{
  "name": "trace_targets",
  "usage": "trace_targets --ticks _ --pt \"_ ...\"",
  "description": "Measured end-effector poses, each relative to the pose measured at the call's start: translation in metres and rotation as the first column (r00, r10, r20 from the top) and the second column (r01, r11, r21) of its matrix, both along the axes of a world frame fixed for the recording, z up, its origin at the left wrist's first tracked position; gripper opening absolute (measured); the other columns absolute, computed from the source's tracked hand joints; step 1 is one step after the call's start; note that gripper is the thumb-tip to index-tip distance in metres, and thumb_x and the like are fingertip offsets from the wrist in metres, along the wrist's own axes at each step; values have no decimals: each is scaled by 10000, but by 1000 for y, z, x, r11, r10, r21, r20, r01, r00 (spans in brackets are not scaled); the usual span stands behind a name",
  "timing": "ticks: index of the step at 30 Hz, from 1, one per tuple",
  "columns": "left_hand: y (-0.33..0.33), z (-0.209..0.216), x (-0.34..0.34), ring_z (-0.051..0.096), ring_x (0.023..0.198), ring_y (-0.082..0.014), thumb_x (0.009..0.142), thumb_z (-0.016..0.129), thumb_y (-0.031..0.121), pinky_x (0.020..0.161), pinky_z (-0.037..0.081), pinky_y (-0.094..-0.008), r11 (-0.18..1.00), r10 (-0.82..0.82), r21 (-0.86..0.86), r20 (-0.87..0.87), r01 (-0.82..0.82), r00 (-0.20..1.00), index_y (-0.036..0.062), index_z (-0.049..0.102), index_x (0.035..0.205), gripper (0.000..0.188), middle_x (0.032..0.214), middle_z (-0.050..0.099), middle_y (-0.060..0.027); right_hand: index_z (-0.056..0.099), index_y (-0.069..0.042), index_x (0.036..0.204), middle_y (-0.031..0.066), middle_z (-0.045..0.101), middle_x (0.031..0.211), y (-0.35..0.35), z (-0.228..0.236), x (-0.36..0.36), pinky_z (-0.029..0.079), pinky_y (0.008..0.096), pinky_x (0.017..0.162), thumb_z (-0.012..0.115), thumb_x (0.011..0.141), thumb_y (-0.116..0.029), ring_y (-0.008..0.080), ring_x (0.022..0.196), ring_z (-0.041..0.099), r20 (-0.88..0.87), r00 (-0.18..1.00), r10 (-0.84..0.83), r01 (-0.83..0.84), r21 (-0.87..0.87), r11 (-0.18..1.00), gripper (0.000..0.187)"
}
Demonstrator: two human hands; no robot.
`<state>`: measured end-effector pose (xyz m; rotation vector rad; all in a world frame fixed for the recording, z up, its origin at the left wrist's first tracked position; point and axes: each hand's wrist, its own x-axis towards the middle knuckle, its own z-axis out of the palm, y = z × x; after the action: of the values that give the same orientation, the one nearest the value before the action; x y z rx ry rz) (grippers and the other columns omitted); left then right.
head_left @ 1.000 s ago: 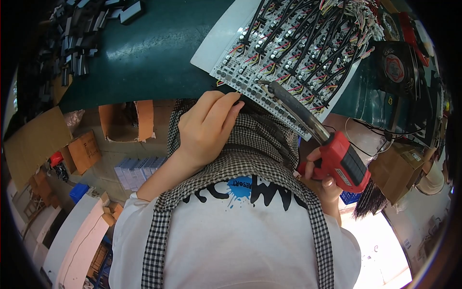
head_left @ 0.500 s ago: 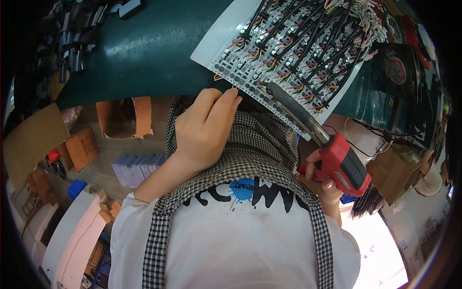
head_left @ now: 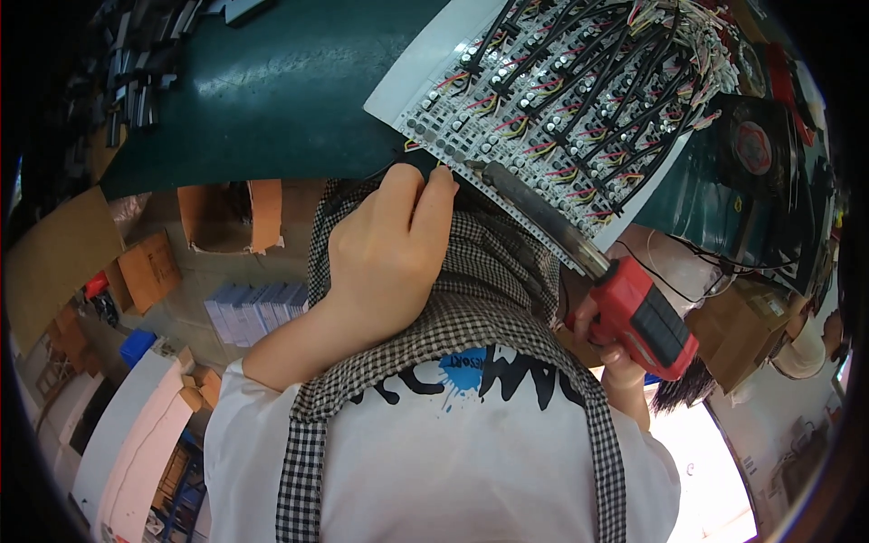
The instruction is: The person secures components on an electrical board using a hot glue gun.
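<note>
Our left hand (head_left: 385, 258) is bent with its fingers pinched together just beside the near left edge of the circuit boards (head_left: 450, 107). A bit of yellow wire (head_left: 441, 165) shows at the fingertips, and we see it gripped there, though most of it is hidden. Our right hand (head_left: 617, 364) is wrapped around the handle of the red soldering gun (head_left: 641, 317), lower and to the right of the boards. The gun's barrel slants far and left over their near edge, its tip close to our left fingertips; we cannot tell whether it touches. The boards lie far of both hands on a white sheet (head_left: 398, 90) at the counter (head_left: 272, 109), with black cables (head_left: 625, 101) across them. Dark bars (head_left: 136, 104) are heaped far left.
</note>
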<state>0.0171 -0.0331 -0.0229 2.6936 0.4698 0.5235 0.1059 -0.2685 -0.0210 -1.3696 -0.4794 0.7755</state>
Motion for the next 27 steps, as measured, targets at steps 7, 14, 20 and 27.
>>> trace_targets --ticks 7,14,20,27 --pt "7 4 -2 546 564 -127 768 611 23 487 424 -228 770 125 -626 -38 -121 991 9 574 929 166 765 540 -59 472 143 1031 111 576 731 12 5 7 399 213 489 688 754 -360 117 527 525 56 998 29 -29 6 1000 613" --pt "20 4 -10 575 675 -101 835 551 11 592 455 -199 179 92 -970 -150 -165 984 -49 499 1068 246 819 605 -86 510 60 841 23 495 502 24 21 -7 283 198 407 557 703 -670 71 413 413 118 986 -121 148 -268 952 744" --pt "26 4 -7 588 661 -110 811 562 -17 585 462 -196 55 65 -991 -118 -121 991 -56 512 1068 265 790 611 -96 514 60 825 28 498 516 24 23 -9 288 207 416 553 705 -670 84 418 425 170 979 -116 162 -287 944 740" --pt "21 10 -6 591 607 -82 786 586 -22 552 470 -190 288 144 -938 -156 -192 977 -30 593 931 146 706 607 -60 489 72 1023 90 557 738 13 15 -8 334 234 452 587 738 -590 114 462 470 144 990 -3 38 -240 970 728"
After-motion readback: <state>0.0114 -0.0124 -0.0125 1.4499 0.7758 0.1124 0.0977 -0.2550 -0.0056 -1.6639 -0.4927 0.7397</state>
